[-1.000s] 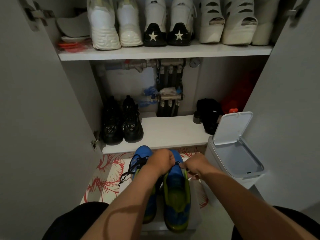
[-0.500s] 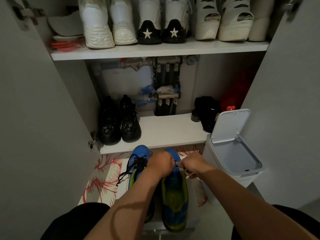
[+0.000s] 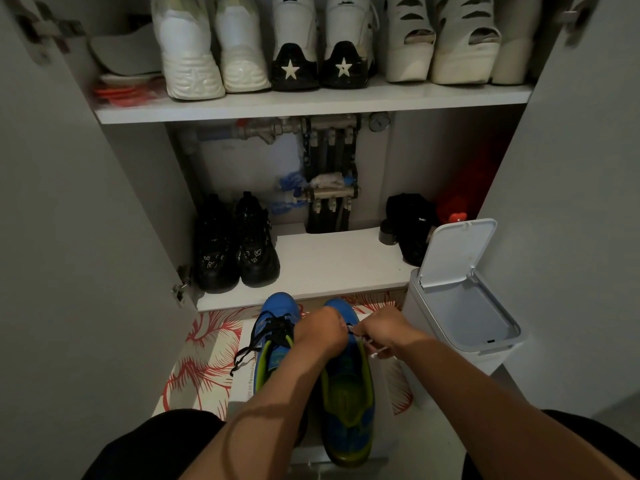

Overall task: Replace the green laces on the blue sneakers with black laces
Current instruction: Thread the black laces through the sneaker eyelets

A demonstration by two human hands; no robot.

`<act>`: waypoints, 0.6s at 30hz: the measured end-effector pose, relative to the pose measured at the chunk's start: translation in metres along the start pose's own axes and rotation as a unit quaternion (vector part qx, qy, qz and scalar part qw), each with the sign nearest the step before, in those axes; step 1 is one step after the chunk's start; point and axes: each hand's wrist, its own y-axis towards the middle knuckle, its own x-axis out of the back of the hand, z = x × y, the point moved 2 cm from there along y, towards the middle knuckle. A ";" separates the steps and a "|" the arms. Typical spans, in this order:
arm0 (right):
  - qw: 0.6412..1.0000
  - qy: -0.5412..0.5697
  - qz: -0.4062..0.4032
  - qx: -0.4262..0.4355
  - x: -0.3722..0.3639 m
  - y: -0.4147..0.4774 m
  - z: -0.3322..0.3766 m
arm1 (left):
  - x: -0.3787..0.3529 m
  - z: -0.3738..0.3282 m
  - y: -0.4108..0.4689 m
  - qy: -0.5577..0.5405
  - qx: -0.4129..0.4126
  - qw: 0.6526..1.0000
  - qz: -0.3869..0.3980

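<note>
I'm working the right blue sneaker (image 3: pixel 348 393), just left of the bin (image 3: pixel 460 327).
Right hand (image 3: pixel 384 332) fingers pinch the black lace (image 3: pixel 353 330); left hand (image 3: pixel 320 332) fingers curl beside them, grip hidden.

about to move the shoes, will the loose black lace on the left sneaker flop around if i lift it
Probably floppy: the black lace droops off the sneaker in loose curves. Likely very light, being thin. It seems threaded through the eyelets, so it should dangle rather than fall away.
</note>
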 end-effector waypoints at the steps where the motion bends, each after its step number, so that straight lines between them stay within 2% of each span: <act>1: 1.000 0.002 0.005 -0.004 0.000 -0.001 0.000 | 0.000 0.000 0.000 0.003 -0.004 1.000 0.007; 4: 1.000 0.007 0.013 -0.004 0.001 -0.004 0.001 | -0.002 -0.002 -0.002 0.018 -0.010 1.000 0.009; 9: 1.000 -0.012 0.022 0.015 -0.001 -0.006 0.001 | -0.003 -0.002 -0.002 0.021 0.027 0.999 -0.015; 18: 0.994 -0.088 0.014 0.066 0.002 -0.003 0.002 | -0.002 -0.003 -0.003 0.015 0.011 1.000 -0.001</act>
